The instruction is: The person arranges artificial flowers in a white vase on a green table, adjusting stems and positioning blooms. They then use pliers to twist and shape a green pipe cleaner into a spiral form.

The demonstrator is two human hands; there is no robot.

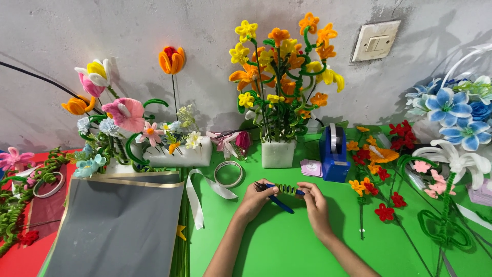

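Two bare forearms reach up from the bottom edge onto a bright green table top (287, 246), and the hands meet near its middle. Between them lies a green pipe cleaner (288, 190) wound in a tight coil around a blue pen (281, 203), which slants down to the right under the coil. The left hand (256, 199) has its fingers curled shut around the left end of the coil and pen; the right hand (315, 202) pinches the right end of the coil between thumb and fingertips. Just behind the hands stand a roll of white ribbon (228, 174) with a loose tail trailing toward the camera, a blue tape dispenser (333, 154), and a white foam block (278, 153) holding a tall bunch of yellow and orange pipe-cleaner flowers (282, 66). To the left, a dark grey sheet of wrapping paper (120, 225) with a gold edge lies flat, and behind it pink, orange and pale blue flowers (125, 114) rise from another white block. On the right, red and orange small flowers (376, 177) on stems lie on the green surface beside blue and white lilies (453, 115). A wall switch (375, 41) sits on the grey wall above.
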